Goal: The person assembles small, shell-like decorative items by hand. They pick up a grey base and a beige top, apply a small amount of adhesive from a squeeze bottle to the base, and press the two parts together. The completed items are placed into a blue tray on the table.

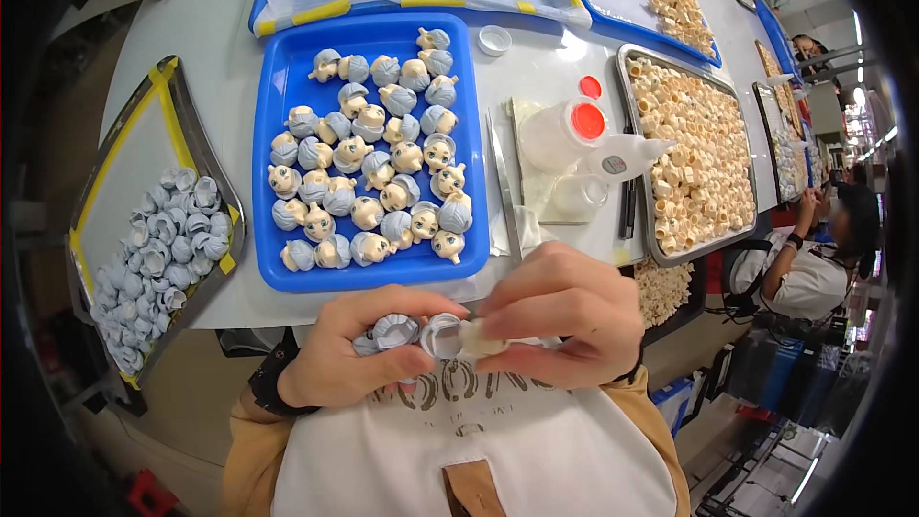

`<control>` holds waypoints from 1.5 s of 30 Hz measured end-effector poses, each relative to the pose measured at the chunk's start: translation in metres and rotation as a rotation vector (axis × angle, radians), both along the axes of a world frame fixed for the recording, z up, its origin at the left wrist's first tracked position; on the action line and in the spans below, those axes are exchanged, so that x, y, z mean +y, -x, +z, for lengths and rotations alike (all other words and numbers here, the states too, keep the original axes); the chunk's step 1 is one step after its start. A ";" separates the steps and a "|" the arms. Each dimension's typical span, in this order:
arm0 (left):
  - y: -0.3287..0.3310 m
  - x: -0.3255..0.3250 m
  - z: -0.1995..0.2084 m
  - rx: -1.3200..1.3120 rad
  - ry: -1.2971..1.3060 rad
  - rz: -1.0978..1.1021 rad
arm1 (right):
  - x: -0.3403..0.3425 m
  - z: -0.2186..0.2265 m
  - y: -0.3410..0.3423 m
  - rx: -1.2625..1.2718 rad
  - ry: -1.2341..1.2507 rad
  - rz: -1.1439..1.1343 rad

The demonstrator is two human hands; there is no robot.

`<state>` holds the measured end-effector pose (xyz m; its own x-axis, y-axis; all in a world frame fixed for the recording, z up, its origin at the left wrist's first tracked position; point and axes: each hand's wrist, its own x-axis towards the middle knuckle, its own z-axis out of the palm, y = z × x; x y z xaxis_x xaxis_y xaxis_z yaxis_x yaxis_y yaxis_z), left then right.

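Observation:
Low in front of my chest, my left hand point(340, 349) is closed around a few blue-grey doll hair pieces point(392, 332). One hollow hair shell point(441, 336) sits at its fingertips with the opening turned toward the right. My right hand point(579, 321) pinches a small cream doll head part point(481, 338) right beside that shell; fingers partly cover it, and whether the two touch I cannot tell. Just beyond my hands lies a blue tray point(287, 53) holding several small doll heads point(378, 170) with blue-grey hair and painted eyes.
At left, a taped dark tray point(170, 115) carries loose hair shells point(163, 254). Right of the blue tray are a metal ruler point(504, 182), red-capped bottle point(555, 139), white squeeze bottle point(622, 159) and metal tray point(634, 67) of cream parts. Another person point(814, 249) sits far right.

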<state>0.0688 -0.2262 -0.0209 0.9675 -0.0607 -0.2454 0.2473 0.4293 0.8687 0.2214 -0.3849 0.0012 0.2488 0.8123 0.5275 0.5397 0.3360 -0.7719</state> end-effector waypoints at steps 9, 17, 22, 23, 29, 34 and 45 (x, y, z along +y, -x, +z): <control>0.003 0.000 -0.002 -0.003 0.022 0.102 | 0.011 -0.004 0.015 -0.121 0.005 -0.103; 0.003 0.003 -0.007 -0.066 -0.015 0.083 | -0.018 0.011 -0.003 -0.124 0.043 -0.413; 0.004 0.003 -0.006 -0.078 -0.032 0.076 | -0.036 0.014 -0.032 -0.386 0.367 -0.826; 0.004 0.002 -0.007 -0.099 -0.050 0.077 | -0.036 0.014 -0.034 -0.394 0.387 -0.811; 0.004 0.005 -0.006 -0.080 -0.016 0.048 | -0.035 0.006 -0.039 -0.389 0.435 -0.750; 0.003 0.004 -0.008 -0.107 -0.037 0.040 | -0.034 0.003 -0.039 -0.394 0.433 -0.751; 0.004 0.002 -0.010 -0.140 -0.081 0.064 | -0.043 -0.001 -0.038 -0.346 0.420 -0.795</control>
<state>0.0647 -0.2242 -0.0304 0.9939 0.0169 -0.1091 0.0953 0.3675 0.9251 0.2592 -0.4277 0.0002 0.6933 0.6125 0.3798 0.7107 -0.4937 -0.5011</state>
